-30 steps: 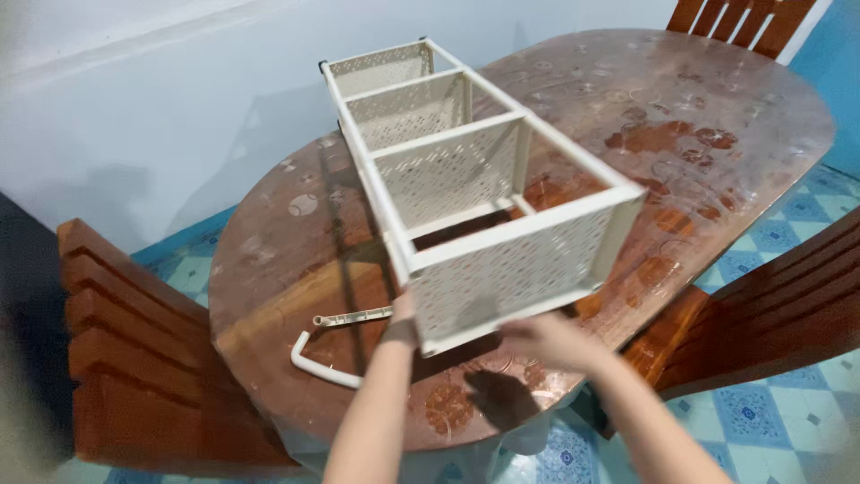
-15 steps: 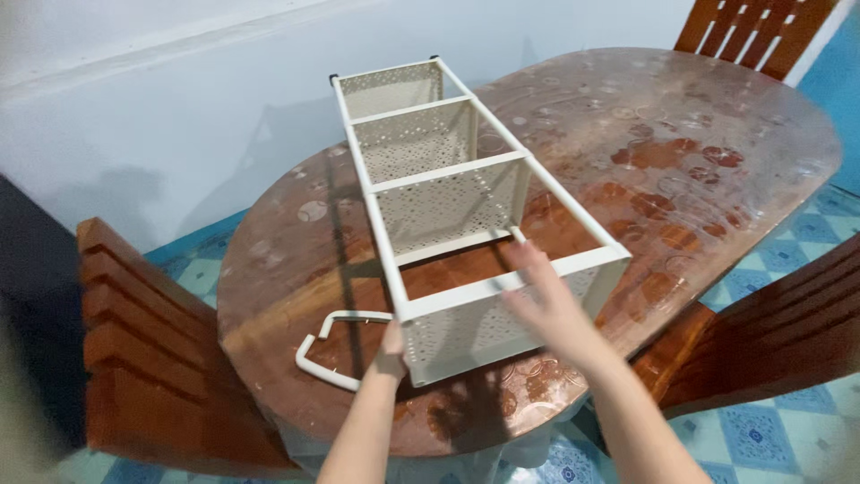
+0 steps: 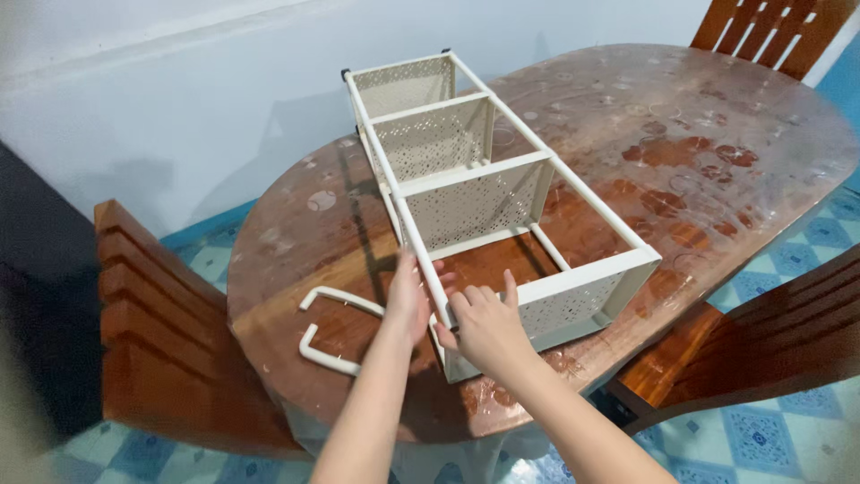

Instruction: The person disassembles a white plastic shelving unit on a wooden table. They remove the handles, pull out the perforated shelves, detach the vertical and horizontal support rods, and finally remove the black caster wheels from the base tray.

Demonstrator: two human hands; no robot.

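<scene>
A cream metal shelf rack (image 3: 466, 179) with perforated panels lies on its side on the oval wooden table (image 3: 717, 125). My left hand (image 3: 408, 300) rests against the rack's long left rail near its front corner, fingers apart. My right hand (image 3: 484, 327) grips the top edge of the near end panel at that same corner. A loose cream U-shaped tube (image 3: 327, 332) lies on the table just left of my left hand.
Wooden chairs stand at the left (image 3: 170, 341), the right (image 3: 770, 341) and the far right corner (image 3: 770, 31). A pale wall runs behind the table. The floor has blue patterned tiles (image 3: 770, 430).
The rack's near end has come down from a tilt and now lies flat on the table. My right hand has moved left from the end panel's middle to the front left corner.
</scene>
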